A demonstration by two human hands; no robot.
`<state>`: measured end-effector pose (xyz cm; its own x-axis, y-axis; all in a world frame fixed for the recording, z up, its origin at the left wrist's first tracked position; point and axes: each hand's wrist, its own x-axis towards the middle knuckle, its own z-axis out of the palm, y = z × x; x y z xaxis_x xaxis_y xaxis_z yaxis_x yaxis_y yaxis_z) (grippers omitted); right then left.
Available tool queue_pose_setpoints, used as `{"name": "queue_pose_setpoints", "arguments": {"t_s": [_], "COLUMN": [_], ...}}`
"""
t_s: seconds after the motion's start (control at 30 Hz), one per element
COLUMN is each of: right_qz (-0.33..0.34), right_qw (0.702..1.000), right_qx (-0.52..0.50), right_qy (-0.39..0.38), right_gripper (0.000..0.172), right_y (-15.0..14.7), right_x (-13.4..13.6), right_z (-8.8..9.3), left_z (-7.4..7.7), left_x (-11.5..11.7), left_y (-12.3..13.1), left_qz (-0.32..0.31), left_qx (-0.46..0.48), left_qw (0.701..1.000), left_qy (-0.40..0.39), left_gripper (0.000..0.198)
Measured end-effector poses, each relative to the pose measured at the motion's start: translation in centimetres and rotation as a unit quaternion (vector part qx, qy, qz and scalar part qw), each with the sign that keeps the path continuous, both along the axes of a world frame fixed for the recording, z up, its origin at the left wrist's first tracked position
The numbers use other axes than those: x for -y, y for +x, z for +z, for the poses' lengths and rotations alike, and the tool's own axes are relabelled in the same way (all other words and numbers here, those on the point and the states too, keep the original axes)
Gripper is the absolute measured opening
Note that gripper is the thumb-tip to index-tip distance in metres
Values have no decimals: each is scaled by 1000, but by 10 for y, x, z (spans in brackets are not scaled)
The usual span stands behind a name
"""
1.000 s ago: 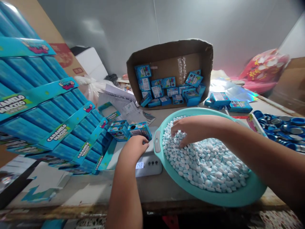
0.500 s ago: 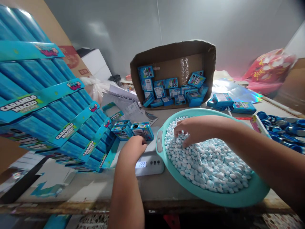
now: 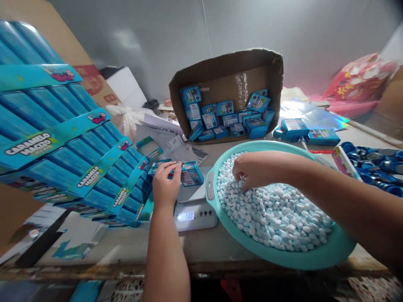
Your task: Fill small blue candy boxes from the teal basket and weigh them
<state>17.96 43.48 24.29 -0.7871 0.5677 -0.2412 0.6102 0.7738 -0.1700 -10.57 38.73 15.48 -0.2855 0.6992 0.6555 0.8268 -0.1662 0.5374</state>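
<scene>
Here on the counter, the left hand is right over the left end of a small blue box, thumb and fingertips close together at its top; whether that grip is clamped on the box or on something smaller, I can't tell. The box stands on the plate of a scale, left of the middle of the counter and near its front edge, and the lit display seems to read 130. Another blue box sits just beyond the fingers, partly hidden by them. Over to the right hand, and it's down at the pale blue and white candies, fingers curled in toward the thumb, the tips touching the heap; I can't tell whether any candy is caught in that grip. Those candies fill a wide turquoise basin, just beside the scale, its near rim reaching the counter's front edge. Toward the back edge, a cardboard carton lies open to the front with loose blue boxes inside, and more boxes rest by its right side. A tall stack of display trays leans across the left end, and shiny blue lids crowd the right edge.
</scene>
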Motion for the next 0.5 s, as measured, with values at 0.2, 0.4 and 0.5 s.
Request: {"name": "queue_pose_setpoints", "arguments": {"t_s": [0.2, 0.4, 0.5], "right_qz": [2, -31, -49], "right_qw": [1000, 999, 998], "right_qx": [-15, -33, -42], "right_qy": [-18, -3, -3], "right_gripper": [17, 19, 20], "right_y": [0, 9, 15], "right_x": [2, -6, -14], "right_z": [11, 19, 15], "left_z": [-1, -4, -3], "left_x": [2, 1, 1], "left_y": [-3, -3, -4], "left_qz": [-5, -38, -64], "left_qx": [140, 239, 274], "left_qw": [987, 953, 951], "left_qy": [-78, -184, -127], "left_gripper": [55, 81, 75]}}
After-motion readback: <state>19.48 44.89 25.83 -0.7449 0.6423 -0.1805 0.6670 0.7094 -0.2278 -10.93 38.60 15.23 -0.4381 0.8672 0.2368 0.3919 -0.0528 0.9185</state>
